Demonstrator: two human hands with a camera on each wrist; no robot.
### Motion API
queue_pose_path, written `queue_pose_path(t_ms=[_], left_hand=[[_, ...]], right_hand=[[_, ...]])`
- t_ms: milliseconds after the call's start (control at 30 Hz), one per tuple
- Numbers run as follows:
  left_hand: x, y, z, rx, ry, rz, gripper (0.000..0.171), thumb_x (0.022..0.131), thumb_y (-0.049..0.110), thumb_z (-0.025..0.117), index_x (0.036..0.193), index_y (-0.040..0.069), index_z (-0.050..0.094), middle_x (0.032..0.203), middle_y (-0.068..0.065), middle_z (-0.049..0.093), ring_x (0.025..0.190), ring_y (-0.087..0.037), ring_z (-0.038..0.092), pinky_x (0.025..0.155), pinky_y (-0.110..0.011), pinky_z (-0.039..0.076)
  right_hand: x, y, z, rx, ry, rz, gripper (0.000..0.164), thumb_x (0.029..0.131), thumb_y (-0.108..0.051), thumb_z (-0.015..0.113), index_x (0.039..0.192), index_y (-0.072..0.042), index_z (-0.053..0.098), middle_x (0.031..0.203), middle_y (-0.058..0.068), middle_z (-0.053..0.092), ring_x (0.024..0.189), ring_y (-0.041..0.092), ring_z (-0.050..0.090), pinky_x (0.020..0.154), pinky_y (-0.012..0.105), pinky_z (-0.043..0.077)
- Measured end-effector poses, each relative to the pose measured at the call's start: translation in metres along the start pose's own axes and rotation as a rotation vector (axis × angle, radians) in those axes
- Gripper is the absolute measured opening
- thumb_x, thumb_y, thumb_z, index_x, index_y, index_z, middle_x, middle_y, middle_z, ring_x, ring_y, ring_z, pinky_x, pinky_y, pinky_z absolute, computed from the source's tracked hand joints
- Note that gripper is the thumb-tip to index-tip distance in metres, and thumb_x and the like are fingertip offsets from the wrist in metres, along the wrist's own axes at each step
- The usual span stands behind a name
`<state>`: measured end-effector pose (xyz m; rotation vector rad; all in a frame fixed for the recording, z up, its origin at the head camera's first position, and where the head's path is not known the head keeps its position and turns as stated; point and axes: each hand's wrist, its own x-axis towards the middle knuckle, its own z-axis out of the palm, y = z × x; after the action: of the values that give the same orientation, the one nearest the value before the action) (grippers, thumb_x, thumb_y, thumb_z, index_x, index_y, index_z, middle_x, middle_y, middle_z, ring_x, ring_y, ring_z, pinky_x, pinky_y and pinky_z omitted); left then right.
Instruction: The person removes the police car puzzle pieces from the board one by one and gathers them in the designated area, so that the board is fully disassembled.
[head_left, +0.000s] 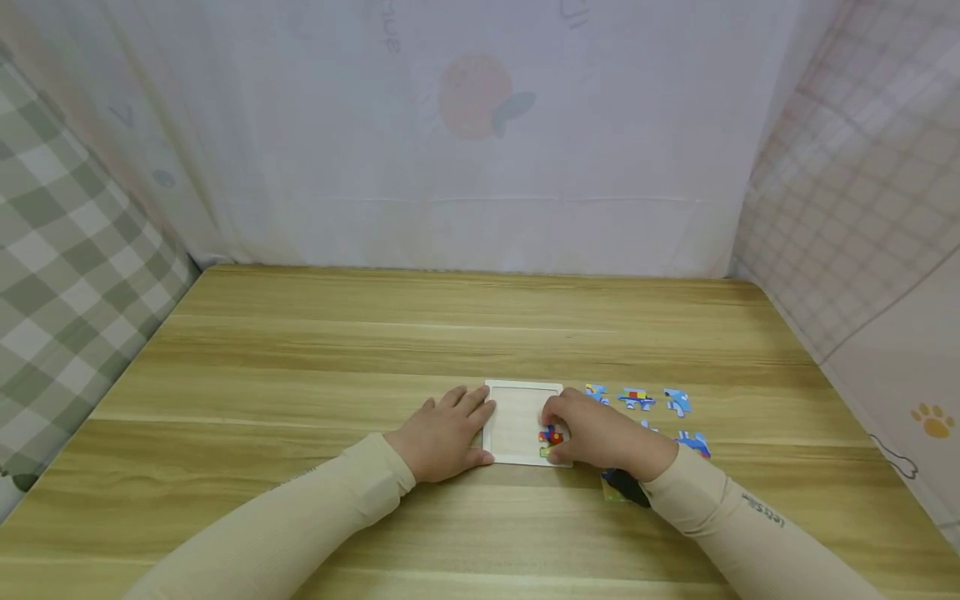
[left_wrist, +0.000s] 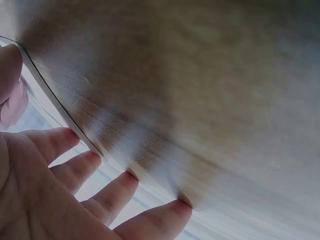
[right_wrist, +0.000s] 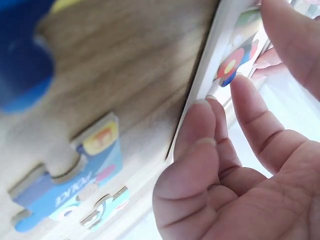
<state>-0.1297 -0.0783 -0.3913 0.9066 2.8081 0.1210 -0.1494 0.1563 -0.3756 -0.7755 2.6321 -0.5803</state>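
A white puzzle frame (head_left: 517,458) with a bare wood-coloured inside lies on the table. My left hand (head_left: 444,433) rests at its left side, fingers spread and fingertips on the border; the left wrist view shows those fingertips (left_wrist: 90,157) along the edge. In the frame's lower right corner sits a puzzle piece (head_left: 552,437) with a red and yellow round shape on blue and green. My right hand (head_left: 596,429) pinches this piece between thumb and index finger, its other fingers curled at the frame's right border. Part of the piece is hidden by the hand.
Several loose puzzle pieces lie right of the frame, among them a blue one (head_left: 678,402) and one with red and yellow blocks (head_left: 636,398). Another piece (head_left: 613,492) is partly under my right wrist. A white curtain (head_left: 480,233) hangs behind the table's far edge.
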Motion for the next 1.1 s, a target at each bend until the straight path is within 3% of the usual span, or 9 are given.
queue_pose_path(t_ms=[500, 1100], left_hand=[[0.0005, -0.0001, 0.0016, -0.007, 0.000, -0.002, 0.068, 0.093, 0.050, 0.057, 0.146, 0.009, 0.043, 0.154, -0.007, 0.034, 0.138, -0.031, 0.035, 0.098, -0.057, 0.041], [0.0001, -0.0005, 0.0013, -0.011, -0.007, 0.001, 0.067, 0.094, 0.049, 0.056, 0.146, 0.009, 0.042, 0.154, -0.007, 0.034, 0.137, -0.032, 0.035, 0.098, -0.057, 0.042]], right_hand=[[-0.0002, -0.0023, -0.0005, 0.126, -0.029, 0.058, 0.029, 0.074, -0.003, 0.081, 0.088, -0.009, 0.056, 0.074, 0.000, 0.047, 0.067, 0.013, 0.044, 0.062, 0.027, 0.037], [-0.0046, 0.0014, -0.0024, 0.237, 0.012, -0.013, 0.024, 0.080, 0.004, 0.071, 0.085, -0.010, 0.053, 0.074, -0.002, 0.048, 0.067, 0.012, 0.045, 0.060, 0.024, 0.039]])
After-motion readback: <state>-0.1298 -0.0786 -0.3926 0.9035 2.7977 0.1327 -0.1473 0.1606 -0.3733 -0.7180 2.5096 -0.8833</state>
